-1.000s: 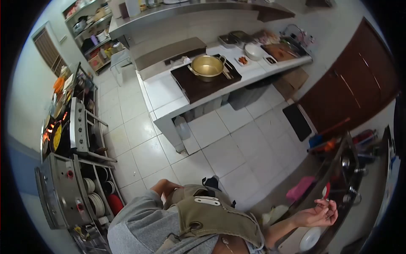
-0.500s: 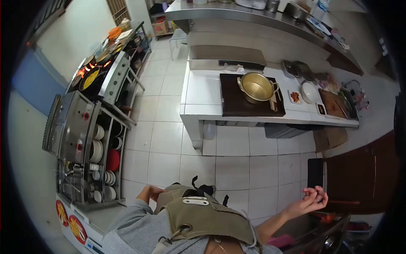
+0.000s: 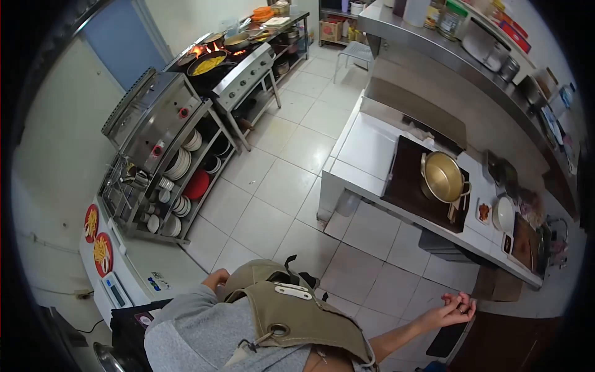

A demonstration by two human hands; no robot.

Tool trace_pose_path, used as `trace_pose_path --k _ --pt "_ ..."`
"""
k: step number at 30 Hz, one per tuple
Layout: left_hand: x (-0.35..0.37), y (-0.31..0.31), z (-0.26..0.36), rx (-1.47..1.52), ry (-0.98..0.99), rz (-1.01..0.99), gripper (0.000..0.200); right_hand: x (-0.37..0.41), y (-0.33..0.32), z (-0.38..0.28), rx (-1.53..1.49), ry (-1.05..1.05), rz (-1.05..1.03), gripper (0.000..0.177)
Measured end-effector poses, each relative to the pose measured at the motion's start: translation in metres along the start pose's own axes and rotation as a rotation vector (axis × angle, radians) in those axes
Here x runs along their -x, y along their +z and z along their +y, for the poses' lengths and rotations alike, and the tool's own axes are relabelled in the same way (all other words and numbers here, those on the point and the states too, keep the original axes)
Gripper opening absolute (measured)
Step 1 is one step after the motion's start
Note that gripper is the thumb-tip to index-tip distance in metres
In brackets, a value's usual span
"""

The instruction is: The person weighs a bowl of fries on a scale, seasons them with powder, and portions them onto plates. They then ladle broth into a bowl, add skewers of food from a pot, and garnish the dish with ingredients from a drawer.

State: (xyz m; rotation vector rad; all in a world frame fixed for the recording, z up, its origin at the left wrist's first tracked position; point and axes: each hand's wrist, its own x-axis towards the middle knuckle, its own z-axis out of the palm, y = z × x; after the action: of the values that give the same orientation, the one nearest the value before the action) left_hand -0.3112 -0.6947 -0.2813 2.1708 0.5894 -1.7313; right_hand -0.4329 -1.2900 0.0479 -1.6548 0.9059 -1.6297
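Left grip (image 3: 217,279) beside apron (image 3: 304,325), hanging lengthwise downward

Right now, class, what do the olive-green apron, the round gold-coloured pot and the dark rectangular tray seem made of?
Apron: probably canvas, matte, judging by its soft folds.
Pot: shiny metal, from its bright highlights; aluminium or brass, unclear.
Tray: smooth, perhaps wood or plastic; its even dark surface leaves it open.

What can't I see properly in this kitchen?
Head view: left hand, fingers hidden behind the apron.
Head view: scale, numbers too small to read.
Head view: brown door, cut off by the bottom edge.
Head view: green-lidded jar, contents too blurred.
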Motion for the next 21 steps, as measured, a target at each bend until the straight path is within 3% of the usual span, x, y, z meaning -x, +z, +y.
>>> trace_pose_path --k 2,5,8,9,11,15,17,18,19,20,21 --pt "-0.057 0.015 -0.020 -0.191 0.172 0.548 0.041 0.002 0.017 -0.004 0.014 0.007 0.014 0.036" --pt "-0.025 -0.005 -0.006 -0.231 0.158 0.407 0.037 0.011 0.041 -0.008 0.091 0.076 -0.109 0.042" --pt "-0.028 -0.018 0.017 -0.174 0.163 0.387 0.040 0.025 0.078 -0.024 0.082 0.138 -0.186 0.044" --pt "-0.040 -0.022 0.019 -0.160 0.227 0.391 0.043 0.026 0.085 -0.022 0.095 0.112 -0.171 0.045" --pt "-0.086 -0.035 0.020 -0.411 0.348 0.276 0.044 0.019 0.100 -0.029 0.095 0.116 -0.064 0.045" --pt "-0.123 -0.134 0.065 -0.452 0.416 0.212 0.039 -0.019 0.110 -0.016 0.136 0.177 0.191 0.046" --pt "-0.139 -0.133 0.103 -0.395 0.447 0.138 0.036 -0.055 0.099 0.036 -0.090 0.304 0.242 0.042" --pt "-0.088 -0.124 0.151 -0.355 0.460 0.103 0.035 -0.082 0.094 0.067 -0.062 0.427 0.256 0.040" --pt "-0.016 -0.137 0.184 -0.296 0.543 0.212 0.034 -0.100 0.090 0.103 -0.198 0.515 0.274 0.040" --pt "-0.026 -0.142 0.204 -0.339 0.565 0.197 0.034 -0.120 0.089 0.134 -0.317 0.593 0.277 0.038" --pt "-0.033 -0.148 0.221 -0.038 0.547 0.138 0.034 -0.148 0.074 0.191 -0.385 0.773 0.199 0.037"
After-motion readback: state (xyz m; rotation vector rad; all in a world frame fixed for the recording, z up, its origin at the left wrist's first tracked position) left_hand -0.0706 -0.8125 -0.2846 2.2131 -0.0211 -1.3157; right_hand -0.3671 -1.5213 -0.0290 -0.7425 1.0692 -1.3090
